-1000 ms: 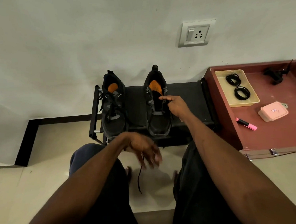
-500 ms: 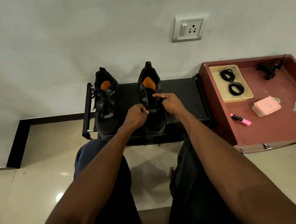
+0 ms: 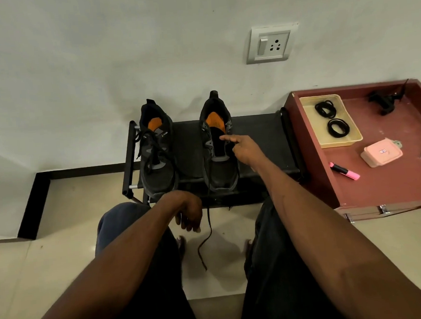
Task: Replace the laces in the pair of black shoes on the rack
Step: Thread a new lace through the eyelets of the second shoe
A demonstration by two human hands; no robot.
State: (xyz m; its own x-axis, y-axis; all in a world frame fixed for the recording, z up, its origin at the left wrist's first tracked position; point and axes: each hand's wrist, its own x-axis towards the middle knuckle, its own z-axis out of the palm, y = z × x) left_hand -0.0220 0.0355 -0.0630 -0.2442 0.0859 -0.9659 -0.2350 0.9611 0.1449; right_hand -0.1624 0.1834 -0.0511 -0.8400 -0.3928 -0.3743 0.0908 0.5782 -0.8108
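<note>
Two black shoes with orange insoles stand on a low black rack (image 3: 260,136) against the wall. The left shoe (image 3: 157,168) is laced. On the right shoe (image 3: 220,176) the tongue lies bare, with no lacing across it. My right hand (image 3: 245,149) rests on this shoe's right side, index finger stretched over the tongue, the other fingers curled at the eyelet edge. My left hand (image 3: 189,215) hangs lowered in front of the rack with fingers curled down. A black lace (image 3: 207,236) runs down from it toward the floor. Two coiled black laces (image 3: 338,128) lie in a yellow tray (image 3: 338,143).
The tray sits on a maroon surface (image 3: 393,184) right of the rack, with a pink box (image 3: 381,153), a pink highlighter (image 3: 344,171) and a small black object (image 3: 384,99). A wall socket (image 3: 270,44) is above. My knees flank a strip of tiled floor.
My left hand was at the right shoe's eyelets half a second ago; it has drawn back and down with the lace trailing. My right hand stays on the shoe.
</note>
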